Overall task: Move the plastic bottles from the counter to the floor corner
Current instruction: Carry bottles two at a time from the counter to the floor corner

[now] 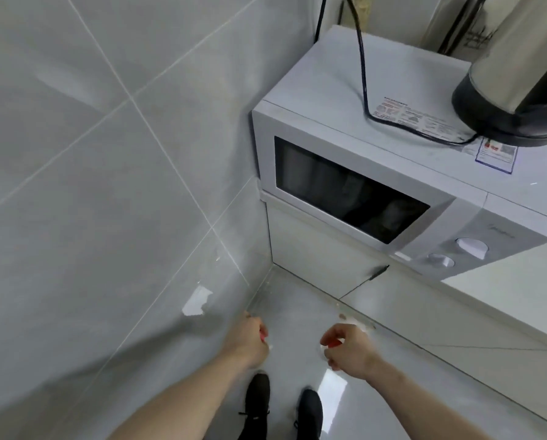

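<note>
Both my arms reach down over the grey floor, short of the floor corner (270, 274) where the tiled wall meets the cabinet base. My left hand (248, 339) has its fingers curled round the red cap of a plastic bottle (263, 336). My right hand (350, 347) grips the red cap of a second plastic bottle (333, 343). Each clear bottle body hangs under its hand and is almost wholly hidden; only the red tops and a pale glint show.
A white microwave (377, 173) sits on the counter (520, 287) at the right, with a steel kettle (520, 74) and black cord on top. A tiled wall (107, 185) is on the left. My black shoes (257, 398) stand on the glossy floor below my hands.
</note>
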The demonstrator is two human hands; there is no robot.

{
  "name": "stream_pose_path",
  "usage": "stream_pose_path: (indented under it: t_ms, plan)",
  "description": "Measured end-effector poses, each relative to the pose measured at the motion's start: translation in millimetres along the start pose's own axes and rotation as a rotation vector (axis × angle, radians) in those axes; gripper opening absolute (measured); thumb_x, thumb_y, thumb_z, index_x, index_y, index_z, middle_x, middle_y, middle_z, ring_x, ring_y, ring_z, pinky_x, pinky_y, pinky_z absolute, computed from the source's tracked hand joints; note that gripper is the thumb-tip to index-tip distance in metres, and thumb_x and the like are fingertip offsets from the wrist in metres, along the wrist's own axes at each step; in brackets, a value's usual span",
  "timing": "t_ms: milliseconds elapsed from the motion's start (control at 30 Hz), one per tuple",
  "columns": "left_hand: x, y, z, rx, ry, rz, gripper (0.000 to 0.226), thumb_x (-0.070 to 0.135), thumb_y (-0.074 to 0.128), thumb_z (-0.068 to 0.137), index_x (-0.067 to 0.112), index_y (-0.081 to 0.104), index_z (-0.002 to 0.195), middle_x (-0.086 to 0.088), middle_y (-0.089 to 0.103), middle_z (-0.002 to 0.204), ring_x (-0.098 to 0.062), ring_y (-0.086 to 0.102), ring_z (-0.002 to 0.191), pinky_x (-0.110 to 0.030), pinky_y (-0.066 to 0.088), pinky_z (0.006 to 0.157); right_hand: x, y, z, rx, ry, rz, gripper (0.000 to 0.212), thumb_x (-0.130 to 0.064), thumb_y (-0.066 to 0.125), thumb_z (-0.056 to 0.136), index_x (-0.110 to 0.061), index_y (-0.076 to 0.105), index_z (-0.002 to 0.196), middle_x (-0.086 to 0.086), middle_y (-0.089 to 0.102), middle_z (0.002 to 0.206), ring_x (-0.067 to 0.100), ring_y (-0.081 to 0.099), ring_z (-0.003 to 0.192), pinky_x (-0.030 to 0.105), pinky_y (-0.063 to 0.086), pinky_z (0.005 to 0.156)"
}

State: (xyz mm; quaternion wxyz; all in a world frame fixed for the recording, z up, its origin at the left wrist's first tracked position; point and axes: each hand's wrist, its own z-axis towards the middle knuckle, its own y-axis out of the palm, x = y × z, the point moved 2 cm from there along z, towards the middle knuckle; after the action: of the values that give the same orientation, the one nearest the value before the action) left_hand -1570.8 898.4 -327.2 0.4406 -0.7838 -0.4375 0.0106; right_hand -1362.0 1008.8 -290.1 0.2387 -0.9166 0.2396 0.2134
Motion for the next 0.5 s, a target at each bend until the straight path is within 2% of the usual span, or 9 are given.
stream_pose_path:
  t_ms: [100,200,333,500]
  plan:
    - [-19.6,23.6,54.8,-0.042,-0.014,0.008,0.021,0.009,0.056,0.084,0.025,0.066,0.094,0.0,0.046,0.11,-0.025,0.062,0.102,-0.024,0.047,0.091,16.1,21.8,56.9,0.021,0.054,0.036,0.026,0.011,0.056,0.078,-0.01,0.071,0.079,0.001,0.063,0.069,0.02,0.063,0.048,0.033,0.058,0.057]
    - [-37.6,52.7,104.9,-0.049,0.008,0.017,0.02,0.009,0.056,0.083,0.028,0.058,0.088,0.0,0.045,0.108,-0.02,0.058,0.09,-0.022,0.042,0.081,36.7,43.3,115.2,0.047,0.095,0.06,0.03,0.009,0.055,0.074,-0.015,0.073,0.076,-0.003,0.066,0.069,0.02,0.065,0.05,0.036,0.061,0.062]
    - [-63.3,100.6,172.6,-0.032,-0.008,-0.005,0.021,0.009,0.062,0.083,0.022,0.067,0.1,0.001,0.048,0.113,-0.016,0.052,0.084,-0.023,0.048,0.084,70.1,76.9,192.8,0.088,0.132,0.109,0.028,0.006,0.056,0.076,-0.016,0.074,0.075,0.0,0.07,0.074,0.021,0.065,0.05,0.036,0.059,0.059]
    - [-95.7,156.7,245.8,-0.032,-0.036,-0.071,0.018,0.014,0.067,0.084,0.023,0.07,0.099,0.005,0.048,0.109,-0.014,0.053,0.086,-0.019,0.045,0.08,99.9,115.3,283.4,0.113,0.112,0.094,0.024,-0.002,0.061,0.081,-0.022,0.074,0.076,-0.001,0.072,0.074,0.022,0.069,0.06,0.041,0.062,0.064]
